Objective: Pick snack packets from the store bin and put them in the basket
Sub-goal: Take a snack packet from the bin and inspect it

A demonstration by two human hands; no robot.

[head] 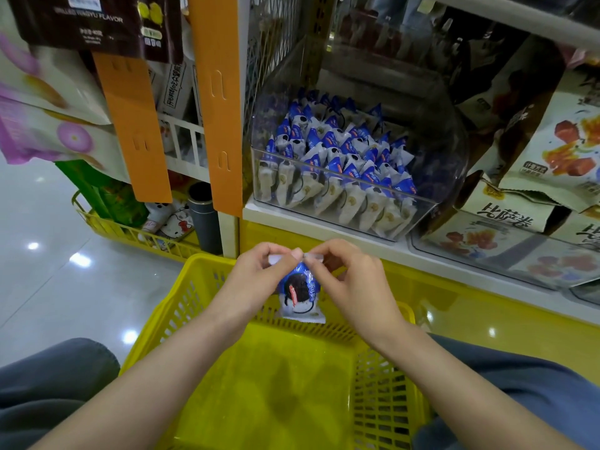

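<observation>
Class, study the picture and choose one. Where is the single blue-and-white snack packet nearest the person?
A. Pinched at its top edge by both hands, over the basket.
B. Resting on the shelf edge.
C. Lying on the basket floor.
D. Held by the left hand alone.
A: the left hand and right hand both pinch the top seal of the snack packet, which hangs over the yellow basket.

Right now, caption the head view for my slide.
Left hand and right hand pinch a blue-and-white snack packet by its top seal over the yellow basket.
</observation>
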